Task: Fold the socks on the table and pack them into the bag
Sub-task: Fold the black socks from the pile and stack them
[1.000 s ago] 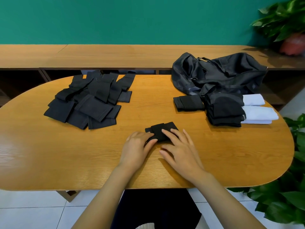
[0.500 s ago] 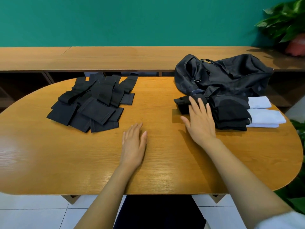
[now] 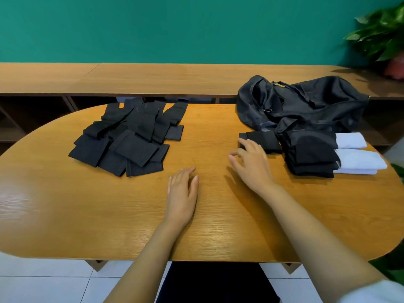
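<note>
A heap of unfolded black socks [image 3: 122, 138] lies at the far left of the table [image 3: 65, 204]. The left hand [image 3: 182, 193] rests flat, fingers straight. The right hand [image 3: 253, 165], fingers loosely bent, grips nothing just beside a folded black sock [image 3: 266, 141]. A folded stack [image 3: 310, 156] lies against the bag [image 3: 306, 106]; nothing looks packed, so most work remains

Unfolded socks [image 3: 126, 138], bag [image 3: 306, 106], hands flat

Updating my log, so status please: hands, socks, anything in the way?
Left hand flat on table, empty. Right hand open, by the folded black sock. Unfolded pile waiting, nothing blocking it.
</note>
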